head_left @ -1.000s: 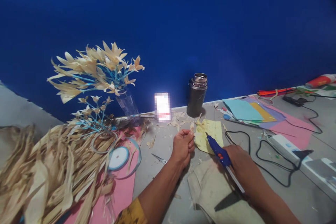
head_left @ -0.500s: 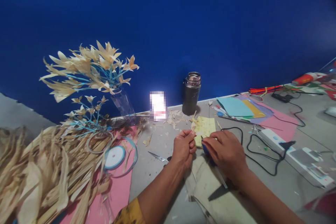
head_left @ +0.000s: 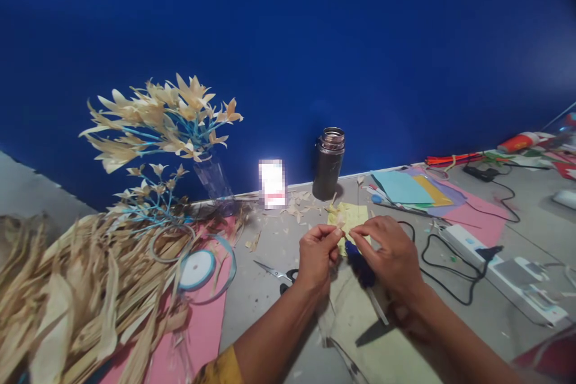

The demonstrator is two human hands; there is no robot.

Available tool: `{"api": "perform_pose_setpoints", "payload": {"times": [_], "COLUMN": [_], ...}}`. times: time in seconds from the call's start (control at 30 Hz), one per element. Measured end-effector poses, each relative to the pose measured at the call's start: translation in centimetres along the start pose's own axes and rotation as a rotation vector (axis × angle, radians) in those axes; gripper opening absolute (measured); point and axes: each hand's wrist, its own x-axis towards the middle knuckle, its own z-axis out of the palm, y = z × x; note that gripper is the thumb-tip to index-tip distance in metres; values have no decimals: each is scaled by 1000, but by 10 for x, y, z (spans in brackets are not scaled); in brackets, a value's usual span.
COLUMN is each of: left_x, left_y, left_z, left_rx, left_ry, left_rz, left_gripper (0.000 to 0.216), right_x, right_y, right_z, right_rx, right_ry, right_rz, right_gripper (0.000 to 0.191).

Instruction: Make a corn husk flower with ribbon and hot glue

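My left hand (head_left: 317, 255) is closed in a pinch on a small pale husk piece (head_left: 340, 221), partly hidden by the fingertips. Close beside it, on the right, my right hand (head_left: 389, 249) has thumb and forefinger pinched together; anything between them is too small to make out. Under my right hand lies a blue glue gun (head_left: 360, 265) with a whitish stick at its rear. Beyond the fingertips is a yellow paper (head_left: 357, 216) bearing pale scraps. Scissors (head_left: 276, 273) with dark handles rest left of my left hand.
Dried corn husks (head_left: 58, 300) and a ribbon spool (head_left: 197, 270) lie at left, near husk flowers (head_left: 166, 114) in a clear vase (head_left: 213, 180). A dark flask (head_left: 328, 165) stands by the wall. A power strip (head_left: 508, 276), black cable (head_left: 450, 288) and coloured papers (head_left: 402, 186) are at right.
My right hand has lifted slightly off the glue gun, whose blue body shows more now. My left fingertips have shifted a little right, closer to the right ones. The view has tilted slightly.
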Motion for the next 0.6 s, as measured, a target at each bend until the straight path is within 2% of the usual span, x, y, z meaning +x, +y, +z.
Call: {"api": "perform_pose_setpoints", "payload": {"times": [0.13, 0.2, 0.27, 0.4, 0.6], "left_x": [-3, -4, -4, -6, -6], "left_y": [5, 6, 5, 4, 2], "left_z": [-1, -2, -2, -1, 1], "left_rx": [-99, -116, -125, -137, -100], "left_ry": [-128, -162, -172, -162, -149], "left_rz": [-167, -219, -257, -296, -258], "left_gripper": [46, 45, 45, 46, 50], "right_x": [1, 1, 1, 1, 5], "right_y": [1, 0, -1, -7, -15], "right_z": [-4, -1, 3, 8, 9], "right_rx": [467, 634, 710, 706, 704], "right_ry": [72, 118, 143, 160, 185], "right_rz": [575, 742, 790, 766, 731], "right_gripper": [23, 30, 35, 31, 25]}}
